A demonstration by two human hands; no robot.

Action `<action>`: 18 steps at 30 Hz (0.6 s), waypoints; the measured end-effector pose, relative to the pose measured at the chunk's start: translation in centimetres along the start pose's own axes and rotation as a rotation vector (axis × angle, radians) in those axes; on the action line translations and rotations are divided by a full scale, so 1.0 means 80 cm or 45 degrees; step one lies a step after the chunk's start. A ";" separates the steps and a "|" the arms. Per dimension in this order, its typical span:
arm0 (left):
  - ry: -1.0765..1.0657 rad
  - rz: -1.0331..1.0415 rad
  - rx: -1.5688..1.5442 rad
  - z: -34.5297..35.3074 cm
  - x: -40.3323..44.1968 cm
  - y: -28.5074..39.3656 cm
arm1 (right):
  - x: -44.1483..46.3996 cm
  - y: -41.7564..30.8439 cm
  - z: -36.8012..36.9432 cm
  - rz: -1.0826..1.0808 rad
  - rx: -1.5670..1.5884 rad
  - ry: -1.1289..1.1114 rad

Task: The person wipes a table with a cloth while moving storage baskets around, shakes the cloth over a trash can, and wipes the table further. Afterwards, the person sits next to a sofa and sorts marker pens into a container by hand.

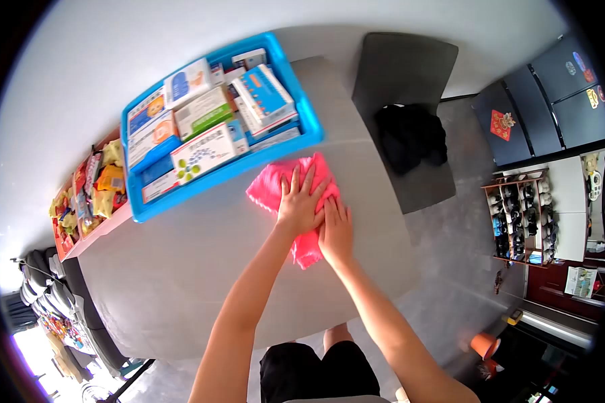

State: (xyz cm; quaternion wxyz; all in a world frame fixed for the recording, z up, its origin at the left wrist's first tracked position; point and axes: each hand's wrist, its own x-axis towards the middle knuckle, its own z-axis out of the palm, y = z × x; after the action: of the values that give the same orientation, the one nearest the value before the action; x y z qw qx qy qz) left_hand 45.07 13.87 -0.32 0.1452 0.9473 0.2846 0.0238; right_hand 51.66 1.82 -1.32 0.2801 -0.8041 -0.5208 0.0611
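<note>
A bright pink cloth lies rumpled on the grey table. My left hand rests on top of it with the fingers spread. Beside it, my right hand presses on the cloth's right side, fingers stretched out and its tips close to my left hand. Just beyond the cloth stands a blue plastic tray filled with several medicine boxes, among them a white box with green dots and a blue-and-white box.
A partitioned box of wrapped snacks stands left of the tray. A grey chair with a black garment on it is at the table's right edge. Farther right are a dark fridge and a shoe rack.
</note>
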 end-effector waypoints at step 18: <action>-0.098 0.566 -0.460 0.056 0.099 0.154 | 0.049 0.207 -0.104 0.447 0.702 0.384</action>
State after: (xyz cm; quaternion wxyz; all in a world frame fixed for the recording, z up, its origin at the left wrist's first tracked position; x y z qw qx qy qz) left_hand 58.83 7.23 -1.31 0.3137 0.9454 0.0552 0.0692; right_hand 70.00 -3.00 -2.11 0.5454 -0.7755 -0.2916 0.1271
